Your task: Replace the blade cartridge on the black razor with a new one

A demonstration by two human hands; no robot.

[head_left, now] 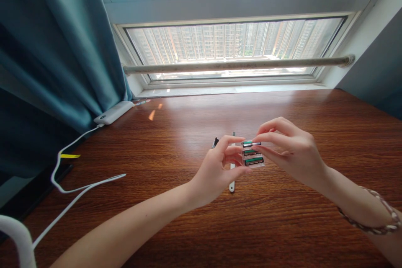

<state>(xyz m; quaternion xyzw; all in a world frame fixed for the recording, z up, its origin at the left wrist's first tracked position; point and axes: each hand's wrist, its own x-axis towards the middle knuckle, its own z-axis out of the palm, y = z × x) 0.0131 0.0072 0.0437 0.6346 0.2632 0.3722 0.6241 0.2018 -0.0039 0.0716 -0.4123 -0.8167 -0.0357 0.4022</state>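
My left hand [220, 163] grips a small clear plastic pack [258, 165] by its left side, thumb below and index finger above. Three razor cartridges with green strips sit in it, one above another. At the pack's upper right, my right hand [292, 146] has its fingertips closed on the topmost razor cartridge [248, 144]. Whether that cartridge has come loose from the pack I cannot tell. Under and behind my left hand, a slim white handle [232, 186] lies on the table, partly hidden. A small black object [215, 142] shows just past my left knuckles, its kind unclear.
The brown wood-grain table [176, 234] reaches to a window with a horizontal bar [232, 65]. On the left are a white power strip or box [114, 112], a white cable [84, 187], a yellow tag [70, 156] and a blue curtain [78, 50]. A white curved tube [19, 234] stands at the lower left.
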